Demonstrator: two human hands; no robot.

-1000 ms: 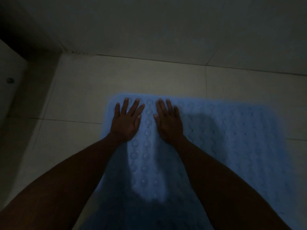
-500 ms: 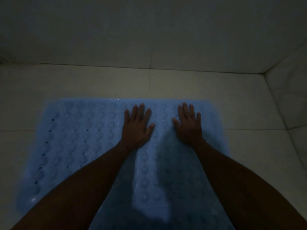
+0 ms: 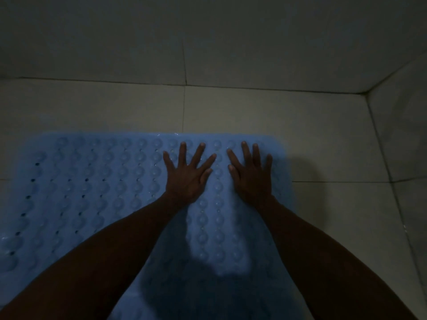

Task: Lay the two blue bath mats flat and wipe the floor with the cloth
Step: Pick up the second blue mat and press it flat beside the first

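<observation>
A blue bath mat [image 3: 92,188] with rows of round bumps and small holes lies flat on the pale tiled floor [image 3: 323,146] in dim light. My left hand [image 3: 187,174] presses down on the mat near its far edge, fingers spread and straight. My right hand [image 3: 253,174] presses flat beside it, close to the mat's far right corner. Only one mat is in view, and no cloth shows.
A tiled wall [image 3: 208,42] rises just beyond the mat's far edge. A second wall [image 3: 402,135] meets it at the right, forming a corner. Bare floor tiles lie between the mat and both walls.
Both hands have shifted from the mat's left end toward its right end and a little farther forward, staying flat on it. My view has swung right, bringing the room corner into sight.
</observation>
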